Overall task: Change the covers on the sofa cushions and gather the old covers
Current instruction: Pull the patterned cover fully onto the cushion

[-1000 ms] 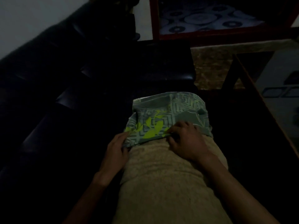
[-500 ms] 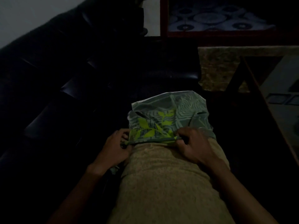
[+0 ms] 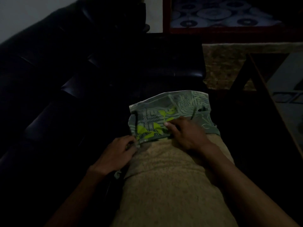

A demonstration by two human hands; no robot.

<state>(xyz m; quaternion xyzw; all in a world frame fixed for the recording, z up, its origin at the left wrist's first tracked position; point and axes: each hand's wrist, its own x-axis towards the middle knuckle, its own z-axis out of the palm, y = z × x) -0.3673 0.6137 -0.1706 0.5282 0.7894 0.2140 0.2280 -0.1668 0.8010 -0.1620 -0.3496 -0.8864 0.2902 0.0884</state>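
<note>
We are watching the left hand (image 3: 117, 154) pinching the near left corner of the green leaf-print cover (image 3: 168, 118) between curled fingers, right at the edge of the fabric. The right hand (image 3: 185, 133) is lying on top of the cover's open hem, fingers bent and seemingly gathering the cloth, though the dim light is hiding whether they are truly gripping it. The cover is sitting bunched over the far end of the tan cushion (image 3: 172, 185), which is stretching back toward us, its near length bare. Around it all, the dark sofa (image 3: 68, 89) is carrying the cushion. For this step, we are judging that both hands should be holding the hem at matching corners and working side by side, easing the fabric evenly so it is not snagging or twisting on the cushion.
</note>
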